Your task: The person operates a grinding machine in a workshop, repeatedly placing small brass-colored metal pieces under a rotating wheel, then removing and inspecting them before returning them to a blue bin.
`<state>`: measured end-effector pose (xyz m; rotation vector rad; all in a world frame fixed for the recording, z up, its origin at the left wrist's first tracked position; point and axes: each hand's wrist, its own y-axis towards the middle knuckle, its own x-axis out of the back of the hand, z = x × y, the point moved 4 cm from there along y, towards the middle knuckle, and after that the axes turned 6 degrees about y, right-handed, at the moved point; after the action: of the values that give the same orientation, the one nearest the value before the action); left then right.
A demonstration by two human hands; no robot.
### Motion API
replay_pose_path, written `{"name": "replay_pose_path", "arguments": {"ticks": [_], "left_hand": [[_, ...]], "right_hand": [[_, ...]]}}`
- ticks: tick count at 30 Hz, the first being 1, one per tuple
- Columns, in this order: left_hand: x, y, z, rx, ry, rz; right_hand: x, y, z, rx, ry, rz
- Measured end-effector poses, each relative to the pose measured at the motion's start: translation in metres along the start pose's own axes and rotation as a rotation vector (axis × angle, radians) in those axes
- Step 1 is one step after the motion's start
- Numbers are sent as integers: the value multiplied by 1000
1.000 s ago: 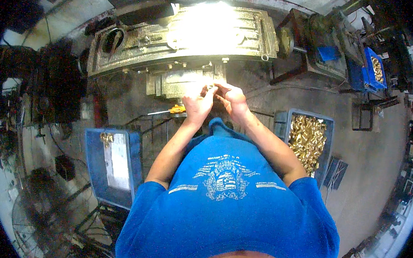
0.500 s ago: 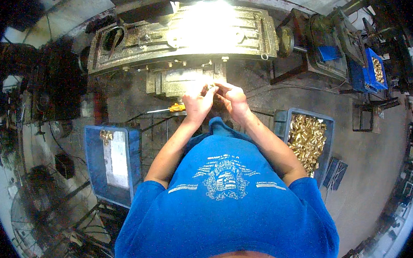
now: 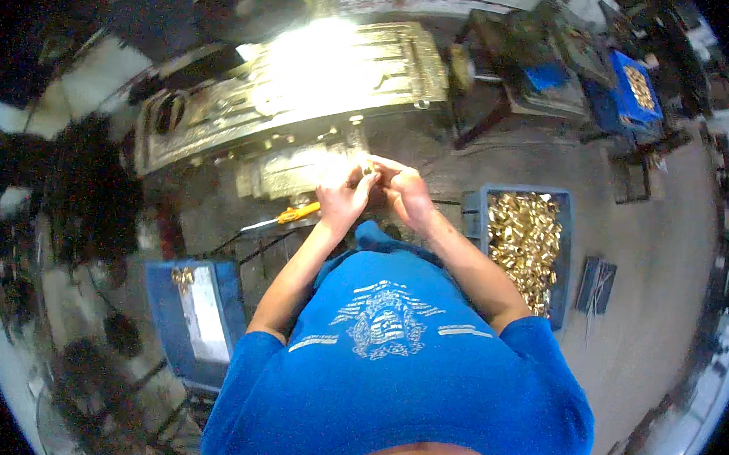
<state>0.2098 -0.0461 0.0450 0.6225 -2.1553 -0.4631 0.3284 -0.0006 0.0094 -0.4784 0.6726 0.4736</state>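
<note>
I'm in a metal workshop, pretty much a small factory floor. Big grimy machine (image 3: 306, 97) lit up right in front of me, blue crates of brass parts (image 3: 526, 239) on my right and further back (image 3: 636, 86), bare concrete floor (image 3: 657, 273), dark machinery off to my left.

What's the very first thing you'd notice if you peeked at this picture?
Probably the bright glare on the big metal machine at the top, right under a lamp. Just below it the two hands, left hand and right hand, meet over something too small to make out. To the person's right, a blue crate brims with shiny gold-coloured metal pieces.
</note>
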Motion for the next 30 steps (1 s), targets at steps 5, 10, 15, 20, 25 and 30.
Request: {"name": "replay_pose_path", "arguments": {"ticks": [5, 10, 15, 20, 25, 30], "left_hand": [[-28, -8, -36, 19, -172, 280], [-57, -8, -44, -58, -151, 580], [-29, -4, 1, 51, -129, 298], [37, -20, 71, 546, -315, 155], [141, -61, 173, 830, -427, -88], [245, -101, 310, 1035, -639, -448]], "right_hand": [[33, -33, 25, 39, -14, 88], [120, -109, 81, 152, -248, -219], [237, -186, 127, 96, -1383, -719], [213, -192, 135, 423, -1586, -715], [231, -178, 124, 203, -1681, -747], [210, -154, 128, 365, -1595, -769]]}}
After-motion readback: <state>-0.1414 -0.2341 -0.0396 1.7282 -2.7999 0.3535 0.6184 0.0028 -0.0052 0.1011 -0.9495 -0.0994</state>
